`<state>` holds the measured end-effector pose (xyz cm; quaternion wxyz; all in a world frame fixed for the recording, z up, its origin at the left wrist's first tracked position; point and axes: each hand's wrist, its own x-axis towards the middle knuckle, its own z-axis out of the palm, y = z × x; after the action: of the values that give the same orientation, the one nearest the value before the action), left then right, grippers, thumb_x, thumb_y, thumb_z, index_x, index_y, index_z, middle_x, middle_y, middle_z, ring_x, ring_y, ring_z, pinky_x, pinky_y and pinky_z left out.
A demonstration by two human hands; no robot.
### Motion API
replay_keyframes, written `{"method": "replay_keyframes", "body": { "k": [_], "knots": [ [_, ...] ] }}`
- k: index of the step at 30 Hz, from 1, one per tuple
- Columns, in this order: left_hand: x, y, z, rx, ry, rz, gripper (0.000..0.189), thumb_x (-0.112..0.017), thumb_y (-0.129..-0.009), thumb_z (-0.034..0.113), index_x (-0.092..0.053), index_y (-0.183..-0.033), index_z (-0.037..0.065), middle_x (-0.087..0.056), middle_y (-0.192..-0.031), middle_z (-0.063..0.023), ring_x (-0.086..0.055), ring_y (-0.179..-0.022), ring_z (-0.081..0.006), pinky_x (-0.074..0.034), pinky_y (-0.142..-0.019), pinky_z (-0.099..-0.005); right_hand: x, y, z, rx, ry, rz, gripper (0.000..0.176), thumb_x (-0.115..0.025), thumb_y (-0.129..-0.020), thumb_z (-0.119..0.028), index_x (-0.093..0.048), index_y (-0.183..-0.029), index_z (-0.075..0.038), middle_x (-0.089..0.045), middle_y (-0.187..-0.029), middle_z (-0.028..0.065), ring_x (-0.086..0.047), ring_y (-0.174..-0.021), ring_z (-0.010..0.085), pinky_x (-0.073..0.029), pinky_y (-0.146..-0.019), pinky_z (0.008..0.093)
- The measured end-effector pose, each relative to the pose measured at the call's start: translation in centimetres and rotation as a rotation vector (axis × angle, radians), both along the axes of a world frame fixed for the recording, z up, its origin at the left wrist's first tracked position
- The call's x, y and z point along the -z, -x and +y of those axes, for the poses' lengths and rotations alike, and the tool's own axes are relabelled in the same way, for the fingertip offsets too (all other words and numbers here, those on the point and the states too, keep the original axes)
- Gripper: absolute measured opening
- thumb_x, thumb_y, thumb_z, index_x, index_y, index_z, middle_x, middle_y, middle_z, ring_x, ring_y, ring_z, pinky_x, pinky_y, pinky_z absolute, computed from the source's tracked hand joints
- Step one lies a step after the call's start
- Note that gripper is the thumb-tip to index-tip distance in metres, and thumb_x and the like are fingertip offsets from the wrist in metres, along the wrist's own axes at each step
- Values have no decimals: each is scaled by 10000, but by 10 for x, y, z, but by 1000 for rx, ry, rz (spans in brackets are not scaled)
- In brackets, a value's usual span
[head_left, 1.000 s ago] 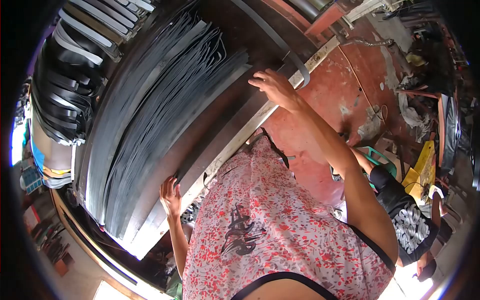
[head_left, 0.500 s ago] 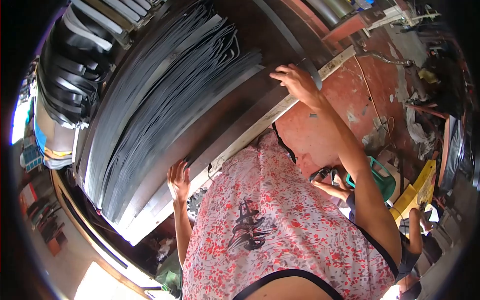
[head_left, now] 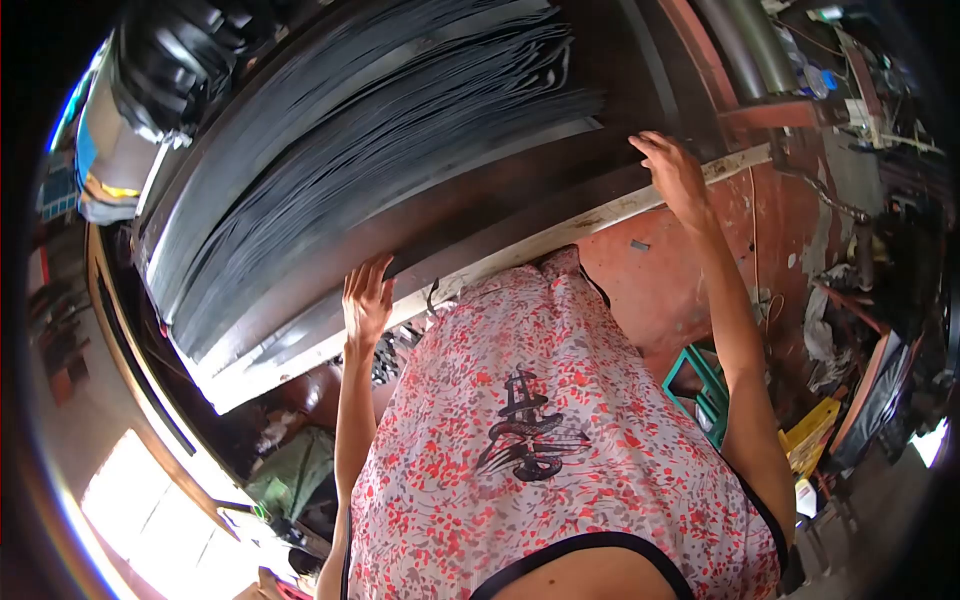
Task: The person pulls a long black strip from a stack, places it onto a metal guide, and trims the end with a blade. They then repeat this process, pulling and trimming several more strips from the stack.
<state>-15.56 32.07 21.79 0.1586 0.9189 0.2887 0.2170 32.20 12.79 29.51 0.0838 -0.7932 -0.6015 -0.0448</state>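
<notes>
Both of my hands are up at the table's pale front edge (head_left: 520, 252), and I place everything else from that edge. My left hand (head_left: 368, 300) sits right at it with the fingers spread wide. The fingertips touch the near border of the long dark sheet (head_left: 500, 215) that lies just beyond the edge. The hand closes on nothing that I can see, though its palm faces away from me, so I cannot tell how much of it presses on the sheet.

My right hand (head_left: 675, 175) is farther along the same edge, lying open and flat on the dark sheet with the fingers stretched out. I cannot make out whether any fingertip hooks under the material.

Beyond the edge, past the sheet, lies a broad pile of thin black strips (head_left: 380, 130) running lengthwise. Their ends are jagged on the right hand's side, and there are too many, too close together, to count. Farther beyond the edge, at the upper left, black looped bands (head_left: 180, 60) sit in shadow and are cut off by the rim of the view.

On my side of the edge, my patterned shirt (head_left: 540, 440) hides most of what is below. Beside it I can see the red floor (head_left: 650, 290), part of a green stool (head_left: 700, 385) behind my right arm, and a yellow thing (head_left: 810, 435) that I cannot identify.
</notes>
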Motion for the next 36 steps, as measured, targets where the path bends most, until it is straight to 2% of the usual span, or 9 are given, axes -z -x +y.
{"method": "replay_keyframes", "body": {
  "k": [5,9,12,13,18,23,28,31,36],
  "knots": [
    [4,-6,-3,-7,18,-17,469,-735,-711,-8,-611,-1158,62,-652,-1128,-114,-609,-1047,-312,-482,-904,-412,-18,37,13,33,51,-136,529,-633,-759,77,-574,-1267,-59,-562,-1291,107,-592,-1093,308,-533,-867,399],
    [4,-12,-4,1,29,-34,469,-734,-712,-1,-615,-1161,63,-652,-1137,-107,-612,-1050,-300,-482,-907,-402,-13,104,45,-244,46,106,550,-698,-734,30,-552,-1258,-50,-559,-1220,96,-594,-1023,302,-543,-829,394],
    [15,-22,-8,21,-53,86,350,-612,-842,128,-617,-1191,103,-631,-1139,-72,-585,-1077,-268,-468,-925,-416,-6,133,62,-360,127,151,577,-738,-753,-76,-537,-1294,-68,-562,-1243,94,-577,-1092,277,-528,-886,374],
    [23,-22,-9,6,16,177,376,-617,-864,161,-605,-1237,116,-607,-1241,-66,-542,-1176,-270,-429,-1011,-417,-2,137,66,-367,122,148,561,-725,-775,-95,-536,-1303,-79,-563,-1259,96,-569,-1126,285,-523,-896,381],
    [8,-30,-9,-14,69,24,432,-642,-843,151,-587,-1265,78,-655,-1120,-101,-607,-1050,-281,-428,-986,-421,-10,120,72,-342,226,174,433,-720,-776,-50,-610,-1195,-35,-592,-1160,114,-577,-1087,320,-505,-880,399],
    [22,22,5,-149,13,227,420,-629,-854,123,-602,-1274,121,-643,-1241,-84,-583,-1186,-234,-413,-1049,-427,-13,89,63,-365,251,78,391,-708,-803,-45,-598,-1178,-13,-585,-1097,141,-586,-1039,343,-493,-875,411],
    [33,121,26,-318,-130,217,394,-583,-845,26,-622,-1231,100,-643,-1233,-96,-602,-1152,-240,-425,-1026,-424,-20,61,52,-276,309,163,386,-706,-808,-30,-603,-1178,6,-570,-1067,161,-597,-958,347,-498,-809,410],
    [29,166,32,-379,-169,208,454,-683,-764,33,-629,-1210,99,-612,-1275,-79,-586,-1154,-234,-415,-1014,-442,-19,40,42,-321,252,167,407,-699,-807,-1,-592,-1200,8,-551,-1038,147,-571,-746,282,-477,-726,388],
    [29,196,28,-457,-242,235,452,-718,-719,43,-634,-1160,96,-597,-1270,-70,-578,-1135,-232,-383,-1019,-459,-16,5,25,-266,255,194,411,-702,-807,5,-590,-1202,21,-556,-1033,130,-561,-729,244,-485,-685,358]
  ]
}}
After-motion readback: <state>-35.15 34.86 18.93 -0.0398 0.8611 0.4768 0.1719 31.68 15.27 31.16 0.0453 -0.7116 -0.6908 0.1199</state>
